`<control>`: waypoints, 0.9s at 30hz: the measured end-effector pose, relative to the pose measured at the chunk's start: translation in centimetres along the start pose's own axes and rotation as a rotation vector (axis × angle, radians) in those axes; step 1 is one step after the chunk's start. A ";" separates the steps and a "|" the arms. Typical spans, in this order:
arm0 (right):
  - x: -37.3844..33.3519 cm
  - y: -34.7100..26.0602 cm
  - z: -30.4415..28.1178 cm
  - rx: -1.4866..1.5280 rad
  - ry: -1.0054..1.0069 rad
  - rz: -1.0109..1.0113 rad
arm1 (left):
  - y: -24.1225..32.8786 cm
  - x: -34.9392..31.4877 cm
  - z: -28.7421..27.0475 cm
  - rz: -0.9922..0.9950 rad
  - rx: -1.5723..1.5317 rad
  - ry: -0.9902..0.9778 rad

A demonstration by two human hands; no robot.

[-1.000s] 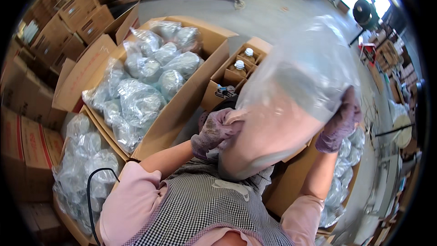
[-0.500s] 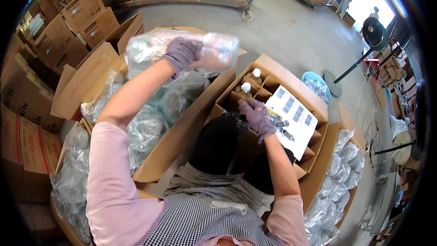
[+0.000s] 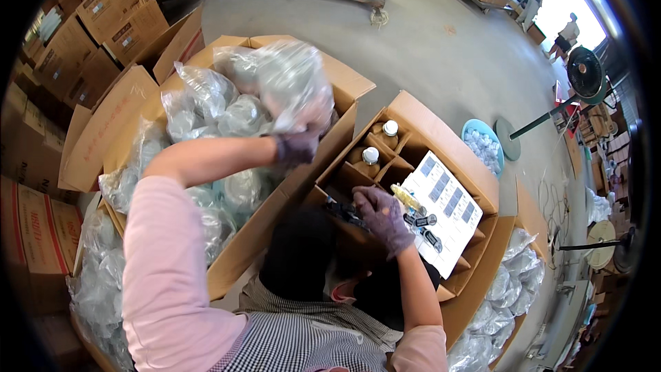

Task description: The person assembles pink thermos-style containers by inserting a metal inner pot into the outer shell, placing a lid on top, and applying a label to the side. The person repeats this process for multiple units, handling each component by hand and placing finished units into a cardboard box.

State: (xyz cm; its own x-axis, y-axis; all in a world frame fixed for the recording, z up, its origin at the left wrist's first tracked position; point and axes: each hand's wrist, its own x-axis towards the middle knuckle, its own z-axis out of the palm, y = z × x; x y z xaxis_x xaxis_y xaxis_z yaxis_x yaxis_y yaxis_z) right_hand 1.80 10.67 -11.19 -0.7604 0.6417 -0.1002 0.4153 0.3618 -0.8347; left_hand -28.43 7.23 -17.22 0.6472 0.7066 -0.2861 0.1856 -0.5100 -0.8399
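Note:
My left hand [image 3: 300, 147], in a grey-purple glove, is closed on a clear plastic bag [image 3: 292, 89], blurred by motion, above a large open carton [image 3: 258, 241]. More clear plastic-wrapped pieces [image 3: 241, 120] fill that carton. My right hand [image 3: 384, 219], gloved alike, is over a divided carton [image 3: 449, 158], its fingers curled and pressed together; what they hold, if anything, is hidden. Next to it lie a white sheet [image 3: 454, 227] with dark printed patches, small black tags [image 3: 432, 240] and a dark item [image 3: 342, 211]. Two white-capped brown bottles [image 3: 370, 157] stand in compartments.
Another carton of plastic-wrapped pieces [image 3: 502, 289] stands at the right. A blue basin [image 3: 482, 143] holds whitish pieces near a black floor fan [image 3: 585, 72]. Stacked cartons [image 3: 38, 227] line the left. Two people [image 3: 566, 33] are far off near the bright doorway.
My left hand has come nearer and slightly right with the plastic bag, which now hangs over the large carton's far right part. The right hand stays over the divided carton, with its fingers more curled.

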 end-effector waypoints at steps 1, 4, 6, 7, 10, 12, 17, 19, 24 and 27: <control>0.3 -0.4 0.5 0.046 -0.054 -0.017 | 4.3 -2.1 3.6 -0.130 0.236 0.134; 1.2 -1.1 0.8 0.046 -0.070 -0.010 | 2.1 -3.4 2.6 -0.234 0.014 0.288; 2.4 -0.9 1.6 0.039 -0.046 -0.048 | -1.5 -2.9 3.8 -0.203 -0.451 0.414; 3.1 -1.4 2.1 0.021 -0.033 -0.129 | -1.9 -2.3 6.2 -0.186 -0.679 0.341; 5.6 -3.6 3.4 -0.043 -0.031 -0.238 | 3.1 -0.2 11.1 -0.183 -0.362 0.280; 6.5 -4.1 3.2 -0.086 0.051 -0.288 | 2.3 3.1 11.5 -0.022 -0.260 0.271; 9.4 -4.1 3.0 -0.080 0.218 -0.283 | 3.8 2.5 10.5 -0.214 0.089 0.224; 10.6 -4.3 3.1 -0.155 0.249 -0.339 | 5.0 1.3 9.4 -0.270 0.422 0.103; 13.1 -4.2 3.3 -0.191 0.309 -0.399 | 2.6 -3.3 8.3 -0.404 -0.619 0.430; 15.3 -4.3 4.2 -0.115 0.308 -0.371 | -0.9 -0.9 8.8 -0.296 -0.800 0.039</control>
State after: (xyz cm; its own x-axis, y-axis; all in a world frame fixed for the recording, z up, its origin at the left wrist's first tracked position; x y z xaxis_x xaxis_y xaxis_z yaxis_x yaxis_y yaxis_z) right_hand -13.72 16.08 -11.44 -0.6918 0.6193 0.3713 0.2102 0.6647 -0.7169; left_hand -35.69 11.37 -20.26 0.5123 0.8553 -0.0778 0.8078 -0.5107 -0.2945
